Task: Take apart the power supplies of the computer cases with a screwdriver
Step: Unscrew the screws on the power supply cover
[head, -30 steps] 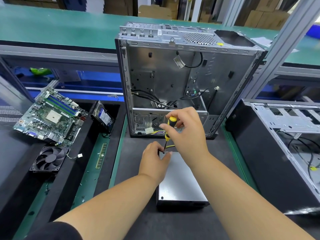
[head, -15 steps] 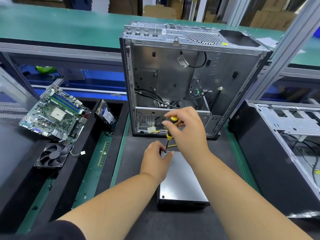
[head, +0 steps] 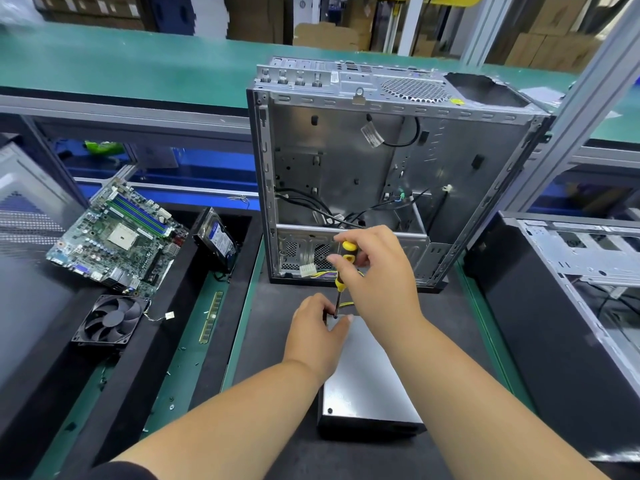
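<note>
- Both forearms were bare from wrist to elbow, with no watch, band or glove on either.
- The left hand (head: 317, 336) and the right hand (head: 379, 271) wore no rings that the view showed.
- A dark, black-looking sleeve (head: 117, 471) showed at the bottom edge of the view, on the left upper arm; its hem was rounded and plain, without markings.
- Fingernails, where visible, were short and unpainted.

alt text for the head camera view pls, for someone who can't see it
A person's right hand holds a yellow-and-black screwdriver upright, tip at the far corner of a grey power supply, which the left hand steadies. Behind stands an open computer case; a motherboard and fan lie to the left.
</note>
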Action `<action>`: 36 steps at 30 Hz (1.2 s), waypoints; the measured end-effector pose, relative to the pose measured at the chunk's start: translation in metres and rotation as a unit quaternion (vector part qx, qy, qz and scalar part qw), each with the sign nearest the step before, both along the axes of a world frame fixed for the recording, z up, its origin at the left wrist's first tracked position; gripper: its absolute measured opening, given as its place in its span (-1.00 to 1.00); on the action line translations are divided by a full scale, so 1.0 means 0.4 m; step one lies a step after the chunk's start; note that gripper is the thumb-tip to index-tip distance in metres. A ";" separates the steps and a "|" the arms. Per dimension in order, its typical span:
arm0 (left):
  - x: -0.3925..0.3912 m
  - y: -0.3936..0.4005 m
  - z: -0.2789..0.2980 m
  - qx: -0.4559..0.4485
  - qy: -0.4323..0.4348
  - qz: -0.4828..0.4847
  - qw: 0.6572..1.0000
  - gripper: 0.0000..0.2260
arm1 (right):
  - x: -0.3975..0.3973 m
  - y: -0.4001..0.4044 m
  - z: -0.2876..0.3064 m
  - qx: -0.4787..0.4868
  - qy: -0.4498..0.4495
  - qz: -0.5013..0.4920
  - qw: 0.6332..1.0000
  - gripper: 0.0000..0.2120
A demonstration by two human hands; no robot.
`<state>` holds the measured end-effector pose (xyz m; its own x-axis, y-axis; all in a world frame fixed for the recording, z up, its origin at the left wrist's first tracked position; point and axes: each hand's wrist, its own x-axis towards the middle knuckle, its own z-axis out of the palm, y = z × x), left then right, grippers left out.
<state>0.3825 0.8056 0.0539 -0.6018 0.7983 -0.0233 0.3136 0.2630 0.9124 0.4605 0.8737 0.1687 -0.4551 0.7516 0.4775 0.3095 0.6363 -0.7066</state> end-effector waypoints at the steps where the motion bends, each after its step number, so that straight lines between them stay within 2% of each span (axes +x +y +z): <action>1: -0.002 0.001 0.001 0.001 -0.001 -0.001 1.000 -0.79 | 0.000 0.002 0.002 0.005 -0.014 0.003 1.000 -0.76; 5: -0.006 0.008 0.002 -0.002 0.005 0.000 1.000 -0.79 | 0.002 0.009 0.001 -0.047 -0.024 0.033 0.998 -0.69; 9: -0.006 0.011 0.002 0.003 -0.001 -0.003 1.000 -0.80 | 0.003 0.005 -0.005 0.002 -0.012 0.030 0.999 -0.76; 13: -0.005 0.009 0.003 0.006 -0.002 0.000 1.000 -0.80 | 0.002 0.013 -0.005 -0.014 -0.005 0.011 1.000 -0.78; 17: -0.006 0.005 0.000 0.001 0.007 -0.002 1.000 -0.80 | 0.009 0.014 -0.004 -0.041 -0.025 0.025 0.999 -0.68; 21: -0.007 0.010 0.007 0.002 0.007 0.002 1.000 -0.78 | 0.009 0.011 -0.004 -0.010 -0.018 0.028 0.999 -0.75; 25: -0.004 0.010 0.013 0.000 0.010 0.001 1.000 -0.78 | 0.007 0.017 -0.003 -0.019 0.000 0.014 1.000 -0.72; 30: -0.005 0.005 0.013 0.001 0.011 0.001 1.000 -0.78 | 0.020 0.023 0.001 -0.037 -0.031 0.033 0.998 -0.64; 33: -0.005 0.005 0.012 0.001 0.011 0.000 1.000 -0.78 | 0.029 0.023 -0.003 -0.063 -0.028 0.048 0.996 -0.67; 36: -0.004 0.006 0.014 -0.004 0.020 0.000 1.000 -0.78 | 0.030 0.021 -0.005 -0.030 -0.017 0.049 0.998 -0.75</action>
